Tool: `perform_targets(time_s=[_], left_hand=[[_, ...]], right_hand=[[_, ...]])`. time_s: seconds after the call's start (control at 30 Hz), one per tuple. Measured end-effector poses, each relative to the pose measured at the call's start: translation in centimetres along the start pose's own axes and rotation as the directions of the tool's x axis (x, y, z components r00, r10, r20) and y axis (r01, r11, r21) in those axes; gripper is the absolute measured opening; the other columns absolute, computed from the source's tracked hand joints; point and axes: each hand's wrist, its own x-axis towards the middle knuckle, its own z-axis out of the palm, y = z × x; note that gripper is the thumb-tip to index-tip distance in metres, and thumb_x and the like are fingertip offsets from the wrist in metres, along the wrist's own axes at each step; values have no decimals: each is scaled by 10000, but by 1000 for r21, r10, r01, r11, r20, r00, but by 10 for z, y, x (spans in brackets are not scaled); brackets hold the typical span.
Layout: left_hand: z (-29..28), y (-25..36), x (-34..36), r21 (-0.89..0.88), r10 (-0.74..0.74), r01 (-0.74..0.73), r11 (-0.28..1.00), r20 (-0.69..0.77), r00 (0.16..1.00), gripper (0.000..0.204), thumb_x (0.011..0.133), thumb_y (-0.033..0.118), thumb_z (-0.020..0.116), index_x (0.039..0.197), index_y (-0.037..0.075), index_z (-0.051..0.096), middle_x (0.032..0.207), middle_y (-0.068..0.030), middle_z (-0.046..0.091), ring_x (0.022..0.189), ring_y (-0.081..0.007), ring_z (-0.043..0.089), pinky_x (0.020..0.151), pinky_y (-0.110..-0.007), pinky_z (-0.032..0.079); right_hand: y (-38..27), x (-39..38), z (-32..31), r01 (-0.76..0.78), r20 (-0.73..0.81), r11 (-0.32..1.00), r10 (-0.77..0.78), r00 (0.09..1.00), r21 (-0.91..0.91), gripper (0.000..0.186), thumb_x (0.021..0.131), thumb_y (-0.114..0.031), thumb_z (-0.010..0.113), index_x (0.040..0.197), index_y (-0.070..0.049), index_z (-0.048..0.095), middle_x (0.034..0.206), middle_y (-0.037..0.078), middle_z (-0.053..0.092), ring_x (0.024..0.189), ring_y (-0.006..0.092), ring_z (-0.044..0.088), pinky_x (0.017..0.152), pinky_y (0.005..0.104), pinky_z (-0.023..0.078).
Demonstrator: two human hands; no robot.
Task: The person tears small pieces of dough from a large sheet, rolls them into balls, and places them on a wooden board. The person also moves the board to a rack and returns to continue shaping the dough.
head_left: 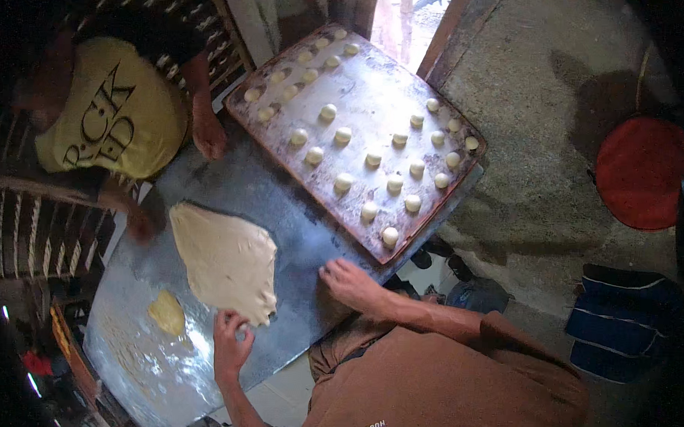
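Note:
A large flat sheet of pale dough (224,251) lies on the metal table, its near end ragged. At that near end is my left hand (233,344), fingers closed in a pinch on a small bit of dough. To the right of the sheet, apart from it, my right hand (352,286) hovers over the table near the tray's front edge. Its fingers are curled together, with a tiny pale spot at the tips that I cannot make out. A yellowish lump (166,313), smooth and soft-looking, sits left of my left hand.
A big dark-rimmed baking tray (365,86) with several small round dough balls rests across the far end of the metal table (296,234). A person in a yellow shirt (120,108) stands opposite, both hands near the table's left edge. A red round seat (645,171) is at right.

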Motion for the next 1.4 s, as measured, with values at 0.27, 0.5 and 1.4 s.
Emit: perform_targets(time_s=[0.27, 0.5, 1.4], left_hand=[[16, 201, 351, -361, 406, -548, 755, -399, 822, 653, 757, -32, 741, 1368, 87, 546, 1089, -138, 638, 987, -289, 642, 895, -396, 528], [139, 242, 499, -182, 457, -460, 869, -63, 887, 947, 778, 78, 762, 1551, 126, 217, 1211, -167, 635, 1191, -369, 577, 1036, -498, 413], [116, 64, -41, -516, -574, 279, 810, -601, 556, 267, 820, 46, 742, 1078, 17, 681, 919, -130, 671, 789, -334, 696, 714, -400, 583]], right_hand=[[97, 59, -122, -259, -147, 830, 374, 916, 494, 363, 780, -50, 791, 1065, -19, 569, 1030, 108, 622, 918, 241, 633, 889, 389, 509], [273, 104, -129, -513, -618, 853, 454, 642, 93, 1073, 730, -202, 892, 1548, -17, 222, 1018, 132, 690, 828, 256, 654, 802, 393, 508], [-114, 59, 69, -758, 810, -320, 58, 584, 569, 393, 1066, -321, 513, 1081, 48, 650, 959, 101, 677, 850, 166, 609, 771, 346, 486]])
